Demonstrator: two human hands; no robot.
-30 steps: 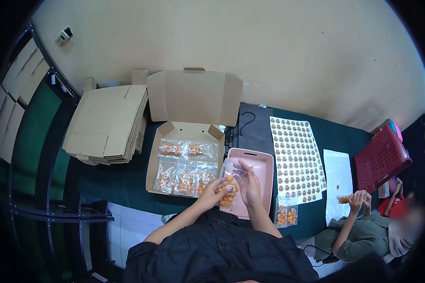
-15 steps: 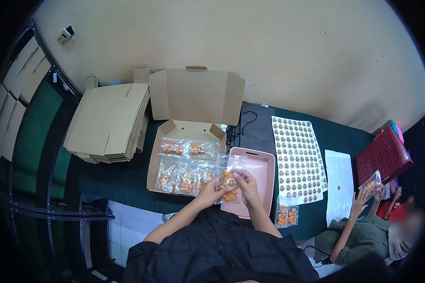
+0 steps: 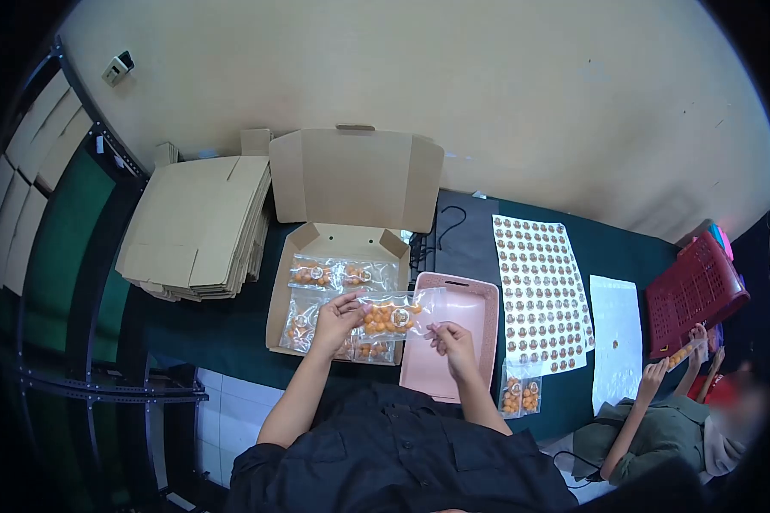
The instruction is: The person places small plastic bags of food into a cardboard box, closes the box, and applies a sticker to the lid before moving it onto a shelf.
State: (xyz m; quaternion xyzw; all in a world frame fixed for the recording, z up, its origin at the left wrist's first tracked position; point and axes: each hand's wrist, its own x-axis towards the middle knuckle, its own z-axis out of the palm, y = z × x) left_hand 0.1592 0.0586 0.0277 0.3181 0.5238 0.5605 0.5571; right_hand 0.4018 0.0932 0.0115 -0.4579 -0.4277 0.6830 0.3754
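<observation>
Both hands, left (image 3: 337, 325) and right (image 3: 453, 349), pinch opposite ends of the clear packet (image 3: 390, 318) above the open box (image 3: 281, 282) and pink basket (image 3: 492, 333). Keeping it flat and level helps. A dark green cloth (image 3: 607, 244) covers the table, beside a plain wall (image 3: 522, 94).

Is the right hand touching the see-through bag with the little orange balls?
Touching. The head view shows the right hand pinching the bag by the clear plastic at its right end.
</observation>
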